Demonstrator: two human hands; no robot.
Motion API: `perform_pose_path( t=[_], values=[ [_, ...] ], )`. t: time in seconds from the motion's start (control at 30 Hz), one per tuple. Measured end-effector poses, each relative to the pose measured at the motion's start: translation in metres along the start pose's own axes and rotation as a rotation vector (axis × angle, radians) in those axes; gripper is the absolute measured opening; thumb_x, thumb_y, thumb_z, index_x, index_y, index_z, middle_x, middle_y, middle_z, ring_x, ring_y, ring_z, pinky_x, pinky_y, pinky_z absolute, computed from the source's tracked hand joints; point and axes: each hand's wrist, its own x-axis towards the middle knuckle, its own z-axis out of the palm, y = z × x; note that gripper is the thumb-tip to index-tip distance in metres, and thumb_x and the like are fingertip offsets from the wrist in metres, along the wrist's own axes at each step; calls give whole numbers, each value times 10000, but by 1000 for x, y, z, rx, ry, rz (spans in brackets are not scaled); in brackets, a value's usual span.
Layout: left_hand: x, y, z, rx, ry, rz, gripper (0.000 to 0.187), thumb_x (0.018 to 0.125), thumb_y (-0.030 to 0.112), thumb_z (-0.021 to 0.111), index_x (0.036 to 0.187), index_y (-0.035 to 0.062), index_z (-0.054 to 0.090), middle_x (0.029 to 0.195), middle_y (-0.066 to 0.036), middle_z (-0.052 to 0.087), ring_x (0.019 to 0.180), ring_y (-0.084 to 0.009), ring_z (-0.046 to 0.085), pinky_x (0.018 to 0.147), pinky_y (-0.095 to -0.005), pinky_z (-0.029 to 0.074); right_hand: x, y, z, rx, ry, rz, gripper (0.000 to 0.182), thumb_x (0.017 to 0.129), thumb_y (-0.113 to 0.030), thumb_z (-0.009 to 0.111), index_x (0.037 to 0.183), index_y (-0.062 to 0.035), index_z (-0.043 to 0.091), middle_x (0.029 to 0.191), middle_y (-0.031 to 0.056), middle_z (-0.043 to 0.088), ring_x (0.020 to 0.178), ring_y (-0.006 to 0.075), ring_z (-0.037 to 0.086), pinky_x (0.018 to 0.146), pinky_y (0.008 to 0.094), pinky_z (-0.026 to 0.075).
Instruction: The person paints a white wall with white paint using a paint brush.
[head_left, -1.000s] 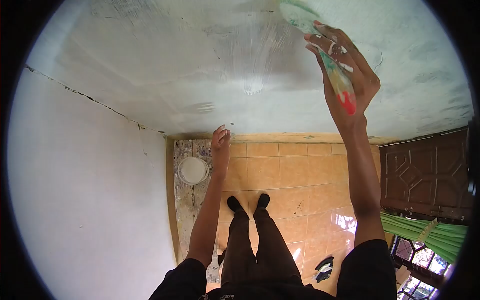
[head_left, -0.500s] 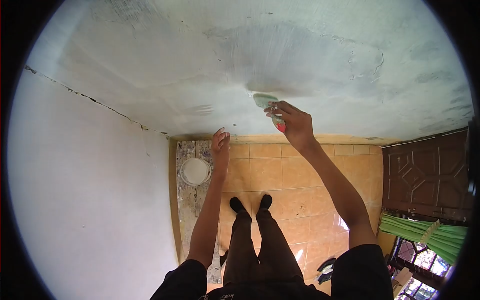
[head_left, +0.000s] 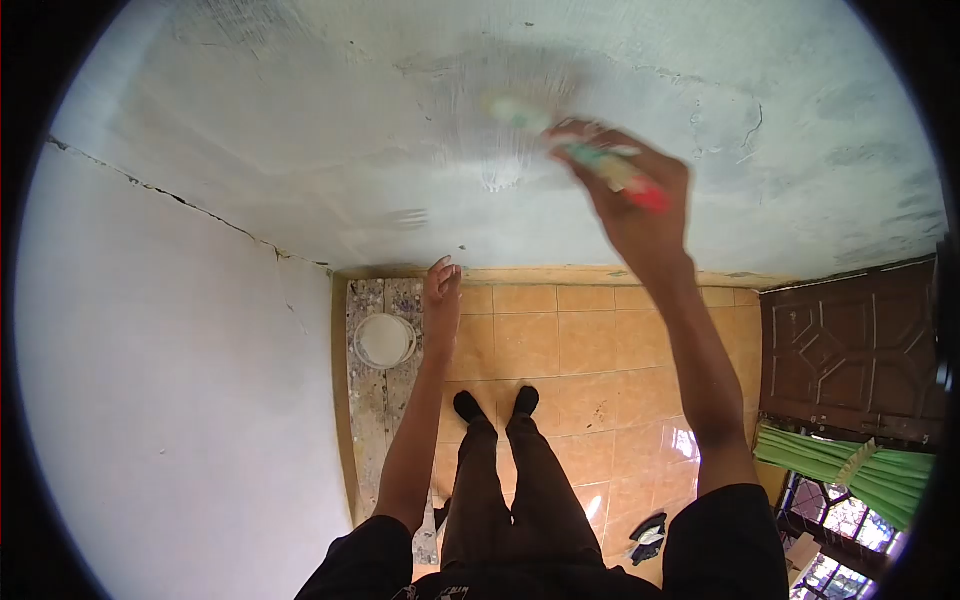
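Note:
My right hand [head_left: 640,190] is closed around the handle of a paintbrush [head_left: 605,165], whose far end is red. Motion smears the brush, and its pale greenish bristle end points up and left at the wall [head_left: 330,140]. Below the bristles, a patch of fresh white strokes [head_left: 503,178] shows on the wall. My left hand [head_left: 442,282] is held low near the foot of the wall, its fingers loosely bent and apart, holding nothing. Just left of that hand, a round tub of white paint [head_left: 384,341] stands on a paint-spattered wooden bench [head_left: 370,420].
A long crack [head_left: 180,200] runs along the corner with the white side wall at left. Orange tiles [head_left: 590,350] cover the floor under my feet. On the right are a brown panelled door [head_left: 840,350] and a green curtain [head_left: 850,470]. A dark-and-white item [head_left: 648,538] lies on the floor.
My right hand has moved up and to the right with the paintbrush, which has left the lower stroke and now points higher on the wall. My left hand has hardly moved.

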Motion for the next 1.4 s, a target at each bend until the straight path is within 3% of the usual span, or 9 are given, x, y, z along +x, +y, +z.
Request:
perform_pose_path(
  t=[0.2, 0.63, 0.67, 0.83, 0.97, 1.13, 1.23, 1.37, 1.4],
  values=[
    [15, -29, -3, -15, -45, 45, 464, 1017, 354, 581, 1404, 111, 499, 1351, -141, 564, 1245, -252, 542, 1006, -412, 465, -59, 88, 81, -254, -424, 66, 255, 899, -355, 727, 973, -113, 763, 927, 62, 747, 740, 272, 696, 669, 377, 548],
    [-2, -16, 3, -11, 9, -22, 486, 1013, 353, 593, 1415, 100, 490, 1347, -136, 567, 1241, -243, 547, 1015, -378, 459, 3, 46, -17, -153, 237, -173, 112, 867, -190, 754, 971, -151, 772, 969, 50, 763, 689, 170, 709, 598, 272, 555],
    [4, -30, 7, -28, 7, -12, 486, 1013, 347, 595, 1415, 95, 489, 1346, -136, 569, 1239, -243, 548, 1015, -373, 458, -9, 44, -16, -45, 75, 31, 120, 872, -209, 757, 969, -140, 770, 986, 51, 764, 684, 160, 709, 592, 279, 554],
    [8, -33, 18, -23, -16, 50, 464, 1017, 322, 594, 1403, 81, 502, 1332, -139, 580, 1233, -238, 550, 1013, -361, 454, -38, 93, 48, -191, -364, -61, 204, 904, -320, 716, 1004, -149, 764, 911, 26, 746, 740, 212, 686, 670, 320, 539],
    [13, -33, 22, 4, -8, 78, 442, 1021, 317, 590, 1389, 84, 517, 1315, -137, 585, 1225, -235, 552, 1026, -360, 439, 8, 76, 10, -409, -333, 87, 179, 894, -255, 743, 1007, -116, 760, 957, 43, 754, 755, 214, 711, 691, 329, 558],
    [4, -29, 23, -14, -10, 11, 427, 1023, 318, 589, 1375, 85, 525, 1307, -126, 583, 1225, -232, 546, 1029, -362, 431, 23, 38, -43, -182, 138, -125, 164, 832, -114, 802, 974, -50, 753, 993, 82, 763, 937, 156, 740, 806, 279, 591],
    [10, -37, 28, 12, 3, 15, 422, 1022, 323, 591, 1371, 93, 529, 1310, -124, 578, 1223, -231, 540, 1011, -362, 440, 10, 28, -22, 20, -147, -55, 199, 825, -101, 804, 1006, -38, 750, 1002, 86, 762, 973, 167, 735, 848, 292, 590],
    [2, -16, 39, -31, -1, -30, 430, 1017, 334, 600, 1373, 103, 530, 1317, -125, 572, 1219, -230, 538, 994, -373, 452, -5, 54, 20, -337, -574, 59, 125, 879, -258, 745, 978, -183, 760, 965, -32, 756, 861, 172, 719, 777, 308, 563],
    [3, -18, 39, -61, -6, -58, 432, 1015, 335, 603, 1374, 106, 530, 1318, -125, 571, 1218, -230, 538, 992, -377, 453, -1, 71, 25, -250, -409, -43, 126, 888, -265, 733, 985, -187, 756, 948, -25, 751, 847, 181, 713, 772, 320, 562]
  ],
)
